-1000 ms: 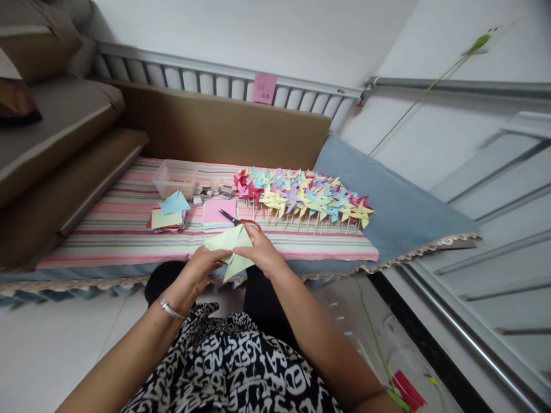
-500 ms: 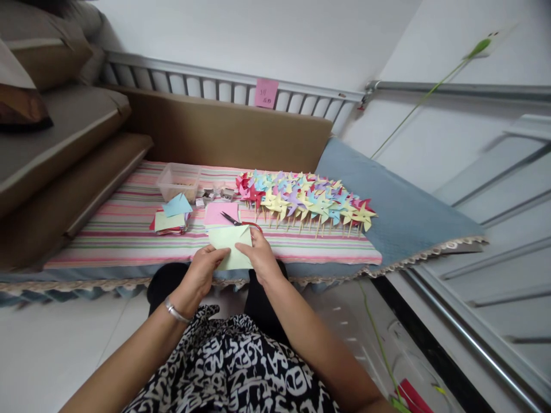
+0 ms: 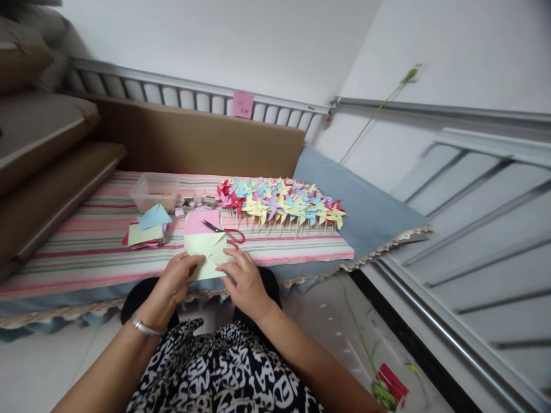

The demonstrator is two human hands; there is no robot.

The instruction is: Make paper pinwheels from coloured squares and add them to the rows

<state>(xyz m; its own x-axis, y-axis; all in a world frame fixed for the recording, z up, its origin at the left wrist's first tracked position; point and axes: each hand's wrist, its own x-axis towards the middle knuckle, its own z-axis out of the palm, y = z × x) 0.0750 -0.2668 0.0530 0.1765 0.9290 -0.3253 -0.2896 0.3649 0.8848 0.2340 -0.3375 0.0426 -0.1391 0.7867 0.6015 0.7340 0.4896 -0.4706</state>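
A blue cover (image 3: pixel 353 195) spreads widest, frilled along its near edge, with a brown board (image 3: pixel 193 137) standing upright along its back. A striped cloth (image 3: pixel 86 246) lies over the cover. On the cloth's right part are many pinwheels (image 3: pixel 282 201) in yellow, blue, purple, pink and red, crowded together on thin sticks. A clear tub (image 3: pixel 142 194) sits toward the back left, with tan contents at its bottom.

The hands meet at a pale green sheet (image 3: pixel 202 246) above the cloth's near edge. The left hand (image 3: pixel 174 278) grips its left side between thumb and fingers; the right hand (image 3: pixel 246 287) is curled, fingers slightly parted, touching the right side, and whether it pinches cannot be told. Slits run diagonally in the sheet. Just beyond it, pink paper (image 3: pixel 198 221) lies partly hidden; left of that is a mixed stack (image 3: pixel 146 233), a blue piece on top. Scissors (image 3: pixel 235 236) lie with blades over the pink paper, red handles rightward. Small boxes (image 3: pixel 189 202) sit beside the tub.
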